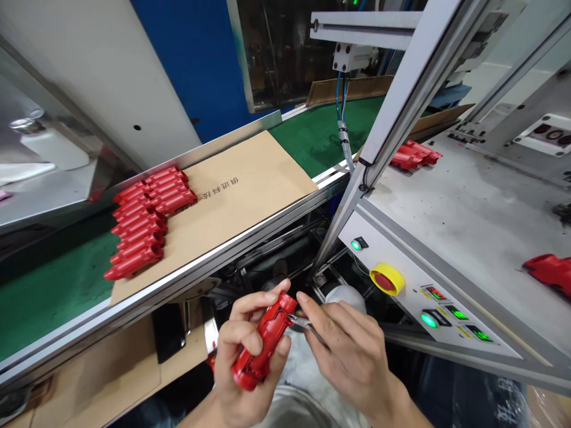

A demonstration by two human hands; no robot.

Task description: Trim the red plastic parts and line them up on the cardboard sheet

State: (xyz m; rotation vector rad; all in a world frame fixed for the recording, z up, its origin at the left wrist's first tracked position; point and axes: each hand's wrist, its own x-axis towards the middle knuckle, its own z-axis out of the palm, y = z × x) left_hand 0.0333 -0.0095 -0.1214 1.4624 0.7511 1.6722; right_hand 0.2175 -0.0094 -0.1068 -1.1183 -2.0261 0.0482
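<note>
My left hand [243,351] is wrapped around a red plastic housing [266,339], held tilted with its open end up and to the right. My right hand [345,351] pinches a thin metal tool [303,323], perhaps tweezers or a blade, whose tip touches the upper end of the housing. Both hands are low in the view, in front of the conveyor frame.
A row of several red housings [143,220] lies on a cardboard sheet [241,196] on the green conveyor belt [321,134]. More red parts [414,156] sit at the machine table's far edge, one [548,270] at right. The control panel has an emergency stop button [386,279] and lit green buttons [429,321].
</note>
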